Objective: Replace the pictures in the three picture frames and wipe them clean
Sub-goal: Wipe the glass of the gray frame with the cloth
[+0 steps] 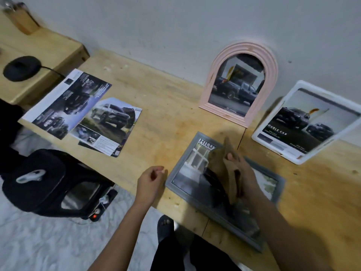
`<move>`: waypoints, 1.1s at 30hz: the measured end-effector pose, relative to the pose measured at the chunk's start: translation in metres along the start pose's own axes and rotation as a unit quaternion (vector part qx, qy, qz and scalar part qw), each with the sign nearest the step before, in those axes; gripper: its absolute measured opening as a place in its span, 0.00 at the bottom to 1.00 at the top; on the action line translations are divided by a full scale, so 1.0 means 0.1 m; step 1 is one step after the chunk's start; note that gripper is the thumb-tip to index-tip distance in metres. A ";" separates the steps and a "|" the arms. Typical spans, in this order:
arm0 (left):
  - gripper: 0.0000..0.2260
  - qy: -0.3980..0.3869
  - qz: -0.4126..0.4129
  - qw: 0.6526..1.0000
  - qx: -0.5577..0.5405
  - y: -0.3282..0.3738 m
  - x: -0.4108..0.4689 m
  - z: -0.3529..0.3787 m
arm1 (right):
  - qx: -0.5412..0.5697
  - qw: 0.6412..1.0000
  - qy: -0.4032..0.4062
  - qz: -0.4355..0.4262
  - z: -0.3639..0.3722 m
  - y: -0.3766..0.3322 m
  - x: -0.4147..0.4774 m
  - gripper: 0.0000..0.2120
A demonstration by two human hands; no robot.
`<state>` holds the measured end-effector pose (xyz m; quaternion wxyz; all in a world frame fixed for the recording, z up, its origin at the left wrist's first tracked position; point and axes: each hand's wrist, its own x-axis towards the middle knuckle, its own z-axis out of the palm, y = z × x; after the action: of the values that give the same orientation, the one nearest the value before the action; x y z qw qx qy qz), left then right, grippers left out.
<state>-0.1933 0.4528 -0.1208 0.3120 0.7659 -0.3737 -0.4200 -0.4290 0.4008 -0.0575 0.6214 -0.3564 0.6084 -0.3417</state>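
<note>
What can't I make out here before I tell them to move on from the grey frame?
Grey frame, head view: the middle of its picture is hidden by the brown cloth and the right hand, its right side by the forearm.
Smears on its glass: too blurred to judge.
White frame: right corner cut off by the image edge.
Brochure pages: small print too small to read.

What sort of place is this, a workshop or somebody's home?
Likely a room in a home: a plain wooden desk against a painted wall, a pink arched picture frame and car brochures on it, a black stool beside it.
</note>
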 end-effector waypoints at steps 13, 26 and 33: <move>0.02 0.050 0.024 0.998 0.020 -0.10 -0.10 0.13 | -0.508 0.765 -0.170 -0.357 0.85 0.70 0.54 0.19; 0.02 0.042 -0.058 0.997 -0.019 -0.16 -0.03 0.09 | -0.581 0.642 -0.170 -0.471 0.98 0.92 0.50 0.18; 0.02 0.029 -0.070 0.997 -0.034 -0.15 0.00 0.07 | -0.603 0.660 -0.137 -0.426 0.79 0.70 0.89 0.25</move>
<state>-0.1952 0.4601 -0.1361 0.3180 0.7910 -0.2956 -0.4310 -0.3486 0.3626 -0.1622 0.1331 -0.9161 0.3710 -0.0741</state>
